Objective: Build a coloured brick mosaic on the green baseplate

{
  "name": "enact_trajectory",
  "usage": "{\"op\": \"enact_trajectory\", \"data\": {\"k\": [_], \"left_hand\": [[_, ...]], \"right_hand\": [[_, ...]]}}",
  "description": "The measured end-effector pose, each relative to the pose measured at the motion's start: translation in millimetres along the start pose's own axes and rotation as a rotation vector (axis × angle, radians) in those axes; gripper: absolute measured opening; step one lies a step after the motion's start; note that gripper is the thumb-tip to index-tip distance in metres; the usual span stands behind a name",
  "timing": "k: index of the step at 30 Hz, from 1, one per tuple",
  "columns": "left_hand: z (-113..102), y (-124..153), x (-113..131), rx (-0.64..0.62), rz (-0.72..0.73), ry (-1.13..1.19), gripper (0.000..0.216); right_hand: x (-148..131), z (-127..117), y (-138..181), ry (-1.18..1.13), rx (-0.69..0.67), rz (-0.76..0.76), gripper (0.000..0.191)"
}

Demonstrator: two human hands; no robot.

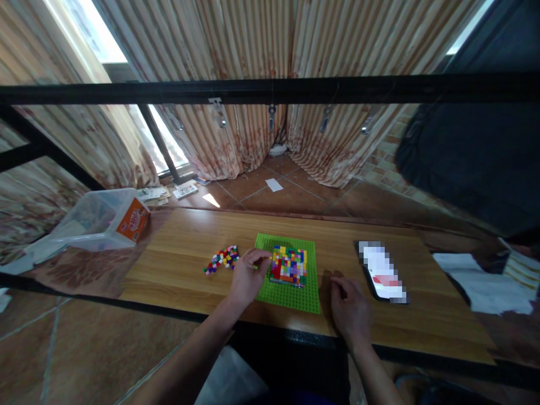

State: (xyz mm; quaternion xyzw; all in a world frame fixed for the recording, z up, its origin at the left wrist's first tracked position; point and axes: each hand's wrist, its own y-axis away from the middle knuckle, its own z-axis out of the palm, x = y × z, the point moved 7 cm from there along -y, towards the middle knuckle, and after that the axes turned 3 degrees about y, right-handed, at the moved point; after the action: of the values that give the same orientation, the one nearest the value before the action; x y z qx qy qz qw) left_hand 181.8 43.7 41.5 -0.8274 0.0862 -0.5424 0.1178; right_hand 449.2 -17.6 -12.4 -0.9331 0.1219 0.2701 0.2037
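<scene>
Fingers (258,257) of the left hand (247,277) are bending together at the left edge of the brick mosaic (288,265), tips pinching w/ sth tiny between them, can't tell what exactly. Left forearm is reaching in from bottom-left, wrist lying low over the surface (177,264). Right hand (350,309) is resting palm-down on the surface just right of the green baseplate (291,292), fingers loosely curling, holding nothing. 1 baseplate is sitting mid-surface, 1 mosaic block on it. 1 loose pile of small colored bricks (221,259) is lying just left of the left hand; too small to count indiv. 1 phone (382,271) is lying to the right, near the right hand.
</scene>
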Motion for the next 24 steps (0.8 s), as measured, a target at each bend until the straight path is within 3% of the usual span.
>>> {"op": "enact_trajectory", "data": {"k": [10, 14, 24], "left_hand": [[11, -12, 7, 0.009, 0.068, -0.046, 0.018], [22, -10, 18, -0.071, 0.128, -0.1, 0.019], [46, -15, 27, -0.216, 0.145, -0.517, 0.017]], "right_hand": [[0, -1, -1, -0.013, 0.008, -0.004, 0.037], [0, 0, -1, 0.006, 0.007, 0.006, 0.036], [3, 1, -1, 0.003, -0.002, 0.003, 0.037]]}}
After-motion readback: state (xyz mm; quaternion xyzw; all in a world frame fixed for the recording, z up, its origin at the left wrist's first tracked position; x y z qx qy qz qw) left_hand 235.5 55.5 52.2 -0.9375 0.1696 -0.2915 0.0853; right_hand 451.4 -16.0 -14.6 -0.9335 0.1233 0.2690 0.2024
